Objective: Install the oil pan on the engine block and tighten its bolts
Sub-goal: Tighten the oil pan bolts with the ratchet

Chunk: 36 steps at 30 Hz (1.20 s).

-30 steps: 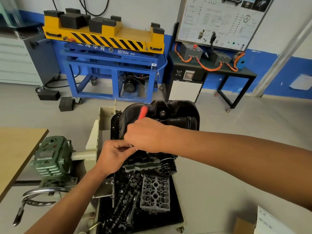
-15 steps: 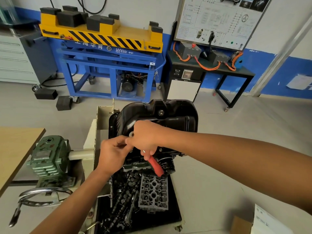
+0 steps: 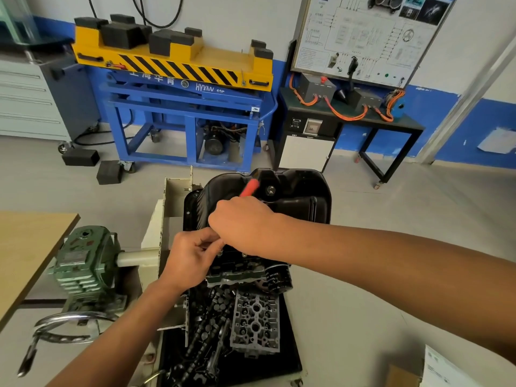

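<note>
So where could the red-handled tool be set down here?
Bare: the tan wooden tabletop left of the green gearbox, and grey floor right of the black tray. Crowded: that tray, holding a grey cylinder head and shafts, and the black oil pan where the left hand and right hand work.

We see the red handle of the wrench (image 3: 250,187), which hung at 5 o'clock below our right hand (image 3: 243,224) half a second ago, swung up to 1 o'clock over the oil pan (image 3: 301,191).
</note>
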### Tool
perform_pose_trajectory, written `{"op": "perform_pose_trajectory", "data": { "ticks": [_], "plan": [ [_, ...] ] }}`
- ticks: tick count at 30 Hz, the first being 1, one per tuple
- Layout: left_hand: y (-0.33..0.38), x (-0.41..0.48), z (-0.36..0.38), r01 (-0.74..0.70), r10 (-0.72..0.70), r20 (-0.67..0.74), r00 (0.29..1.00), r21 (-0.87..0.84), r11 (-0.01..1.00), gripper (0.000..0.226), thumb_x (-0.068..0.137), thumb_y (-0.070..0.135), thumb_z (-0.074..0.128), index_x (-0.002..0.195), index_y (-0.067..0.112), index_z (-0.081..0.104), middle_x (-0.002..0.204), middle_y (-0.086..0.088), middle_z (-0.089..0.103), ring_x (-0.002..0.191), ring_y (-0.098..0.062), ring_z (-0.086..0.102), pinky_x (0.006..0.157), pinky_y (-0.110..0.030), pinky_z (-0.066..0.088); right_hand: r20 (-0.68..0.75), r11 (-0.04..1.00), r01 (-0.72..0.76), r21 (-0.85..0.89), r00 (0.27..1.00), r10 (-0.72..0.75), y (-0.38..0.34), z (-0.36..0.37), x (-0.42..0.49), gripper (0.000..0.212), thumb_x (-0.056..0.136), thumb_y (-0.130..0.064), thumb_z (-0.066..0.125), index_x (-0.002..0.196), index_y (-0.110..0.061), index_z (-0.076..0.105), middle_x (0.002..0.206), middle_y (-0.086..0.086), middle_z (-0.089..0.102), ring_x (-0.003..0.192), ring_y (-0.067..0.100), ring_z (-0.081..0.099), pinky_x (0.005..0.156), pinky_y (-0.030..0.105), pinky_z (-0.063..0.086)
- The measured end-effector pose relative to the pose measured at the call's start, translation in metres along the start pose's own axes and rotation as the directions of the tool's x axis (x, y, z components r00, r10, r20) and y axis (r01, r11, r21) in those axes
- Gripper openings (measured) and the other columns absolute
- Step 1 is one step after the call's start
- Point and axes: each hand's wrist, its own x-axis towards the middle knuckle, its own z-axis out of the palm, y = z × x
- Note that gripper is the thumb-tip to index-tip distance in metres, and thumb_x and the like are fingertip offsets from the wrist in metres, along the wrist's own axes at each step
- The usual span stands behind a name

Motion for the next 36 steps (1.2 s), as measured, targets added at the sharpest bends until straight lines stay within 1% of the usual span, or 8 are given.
{"op": "perform_pose_trajectory", "data": {
  "ticks": [3,6,11,14,18,23,26,36],
  "plan": [
    [0.003,0.001,-0.003,-0.007,0.007,0.013,1.0,-0.005,1.0,0.037,0.086,-0.01,0.071,0.097,0.025,0.071,0.082,0.036,0.068,0.07,0.01,0.065,0.066,-0.002,0.044,-0.041,0.996,0.067,-0.059,0.997,-0.07,0.001,0.004,0.004,0.021,0.089,-0.003,0.061,0.083,-0.017,0.047,0.072,-0.001,0.031,0.069,0.023,0.048,0.045,0.031,0.029],
    [0.005,0.0,-0.006,-0.018,0.018,0.008,1.0,0.003,1.0,0.039,0.087,-0.005,0.071,0.093,0.034,0.068,0.071,0.032,0.064,0.059,0.008,0.058,0.06,-0.002,0.039,-0.077,0.981,0.166,-0.099,0.982,-0.174,0.005,0.007,0.008,0.006,0.093,-0.009,0.059,0.093,-0.014,0.059,0.089,0.003,0.056,0.085,0.026,0.062,0.066,0.038,0.05],
    [0.003,-0.004,-0.009,0.025,-0.025,0.007,1.0,-0.041,0.999,0.014,0.091,0.026,0.064,0.087,0.021,0.076,0.063,0.001,0.067,0.053,-0.024,0.059,0.05,-0.036,0.045,-0.082,0.927,0.324,-0.19,0.935,-0.344,0.01,0.01,0.014,0.017,0.096,-0.018,0.055,0.108,-0.02,0.067,0.11,-0.004,0.062,0.101,0.019,0.059,0.085,0.034,0.049],
    [0.002,-0.005,-0.01,0.03,-0.029,0.024,0.999,-0.03,0.999,0.013,0.094,0.025,0.064,0.09,0.021,0.076,0.065,-0.004,0.069,0.057,-0.028,0.062,0.053,-0.04,0.048,-0.079,0.915,0.348,-0.204,0.926,-0.369,0.012,0.013,0.014,0.019,0.098,-0.019,0.053,0.11,-0.023,0.066,0.112,-0.006,0.061,0.103,0.018,0.058,0.088,0.035,0.049],
    [0.003,-0.006,-0.007,0.055,-0.055,-0.015,0.998,-0.047,0.997,0.015,0.088,0.021,0.067,0.098,0.015,0.077,0.085,0.016,0.074,0.076,-0.003,0.072,0.069,-0.019,0.056,-0.072,0.929,0.315,-0.195,0.94,-0.333,0.012,0.012,0.012,0.018,0.097,-0.017,0.052,0.11,-0.021,0.064,0.108,-0.005,0.061,0.098,0.019,0.06,0.083,0.035,0.05],
    [0.0,-0.005,0.0,0.112,-0.122,-0.072,0.99,-0.121,0.986,0.018,0.082,-0.002,0.077,0.089,0.014,0.078,0.081,0.009,0.078,0.072,-0.007,0.073,0.067,-0.019,0.057,-0.037,0.964,0.211,-0.16,0.975,-0.22,0.006,0.002,0.008,0.01,0.092,-0.006,0.056,0.095,-0.014,0.059,0.071,-0.003,0.043,0.055,0.016,0.044,0.053,0.033,0.035],
    [-0.002,-0.005,0.001,0.138,-0.156,-0.115,0.981,-0.155,0.978,0.015,0.082,0.003,0.078,0.091,0.015,0.079,0.084,0.011,0.078,0.076,-0.011,0.075,0.069,-0.023,0.058,-0.033,0.988,0.148,-0.035,0.988,-0.149,0.006,-0.001,0.003,0.035,0.088,-0.005,0.062,0.072,-0.02,0.035,0.065,-0.004,0.027,0.05,0.013,0.029,0.046,0.032,0.028],
    [0.002,0.001,0.009,0.113,-0.133,-0.115,0.984,-0.168,0.979,0.007,0.085,0.017,0.075,0.089,0.022,0.077,0.079,0.013,0.076,0.067,-0.005,0.07,0.063,-0.021,0.055,0.021,0.932,-0.151,0.33,0.988,0.152,0.01,0.011,0.003,0.038,0.089,-0.01,0.067,0.065,-0.018,0.039,0.068,0.004,0.048,0.055,0.02,0.057,0.041,0.025,0.035]
  ]
}}
